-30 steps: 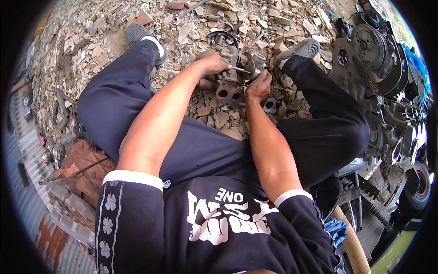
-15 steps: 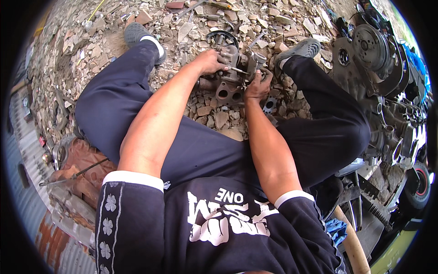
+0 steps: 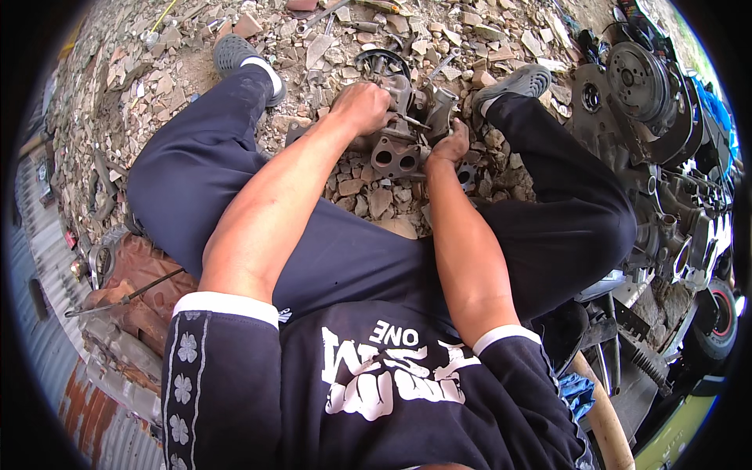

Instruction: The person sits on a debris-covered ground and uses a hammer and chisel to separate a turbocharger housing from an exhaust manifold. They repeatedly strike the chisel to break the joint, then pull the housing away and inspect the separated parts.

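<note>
Rust-brown metal housing point(image 3: 145, 262), far left, well apart from the hands.

Left hand point(image 3: 362, 108): back upward, fingers folded; grip closed, apparently on a slim grey metal rod point(image 3: 415, 122) that points rightward. Likely fault: a skid of the rod's tip, caused by slanting pressure on worn metal.

Grey-brown cast-metal assembly with a two-holed flange point(image 3: 395, 159): between the person's legs, directly on grey and tan broken-stone ground point(image 3: 379, 204). Likely fault: rocking under load, the stones being loose and uneven; any small part let go could drop into the gaps.

Grey metal pipe piece with a round mouth point(image 3: 444, 97), right side of the assembly, beside the rod's tip.

Right hand point(image 3: 449, 146): against the pipe piece, thumb raised; fingers partly hidden, so whether its grip clasps or merely braces cannot be told. Likely fault: a jabbed thumb, since the rod points its way.

Grey perforated flat plate point(image 3: 466, 174), just beside the right wrist: liable to be nudged by the forearm.
</note>
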`<control>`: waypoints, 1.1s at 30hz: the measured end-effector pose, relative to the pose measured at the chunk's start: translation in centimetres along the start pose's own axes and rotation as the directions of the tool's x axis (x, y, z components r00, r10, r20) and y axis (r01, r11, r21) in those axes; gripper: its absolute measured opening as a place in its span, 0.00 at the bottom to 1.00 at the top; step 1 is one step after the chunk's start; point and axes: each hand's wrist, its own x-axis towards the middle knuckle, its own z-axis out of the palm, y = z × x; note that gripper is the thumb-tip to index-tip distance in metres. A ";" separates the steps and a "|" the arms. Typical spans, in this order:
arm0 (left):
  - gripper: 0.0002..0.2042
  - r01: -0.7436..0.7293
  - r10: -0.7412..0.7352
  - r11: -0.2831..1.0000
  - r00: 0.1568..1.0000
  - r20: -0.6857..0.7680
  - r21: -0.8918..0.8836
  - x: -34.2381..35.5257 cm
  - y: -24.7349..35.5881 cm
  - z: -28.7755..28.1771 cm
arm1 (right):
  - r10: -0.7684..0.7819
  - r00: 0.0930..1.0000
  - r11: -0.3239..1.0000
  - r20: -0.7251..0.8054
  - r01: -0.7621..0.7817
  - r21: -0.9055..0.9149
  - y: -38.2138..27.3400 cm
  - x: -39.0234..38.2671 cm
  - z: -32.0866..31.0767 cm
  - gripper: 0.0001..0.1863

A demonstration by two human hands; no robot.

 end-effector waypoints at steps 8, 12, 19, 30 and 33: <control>0.16 0.142 -0.145 0.975 0.989 -0.007 -0.173 0.1 1.2 -0.5 | -0.008 0.999 0.990 0.043 0.002 0.140 0.2 1.0 0.4 0.06; 0.16 0.208 -0.199 0.955 0.978 0.066 -0.213 0.6 1.3 -0.9 | -0.033 0.999 0.995 0.013 0.034 -0.097 0.6 1.9 0.4 0.06; 0.18 0.254 -0.225 0.931 0.965 0.135 -0.262 0.8 0.7 -1.0 | -0.087 0.996 0.920 0.028 0.091 -0.382 -0.1 1.2 0.7 0.14; 0.21 0.283 -0.250 0.948 0.946 0.206 -0.146 1.8 -0.5 0.4 | -0.023 1.000 0.833 -0.002 0.018 -0.552 -3.1 -0.4 1.4 0.18; 0.20 0.254 -0.217 0.948 0.957 0.194 -0.192 1.9 0.2 0.2 | -0.023 1.000 0.790 -0.003 0.016 -0.613 -3.6 -0.5 1.0 0.19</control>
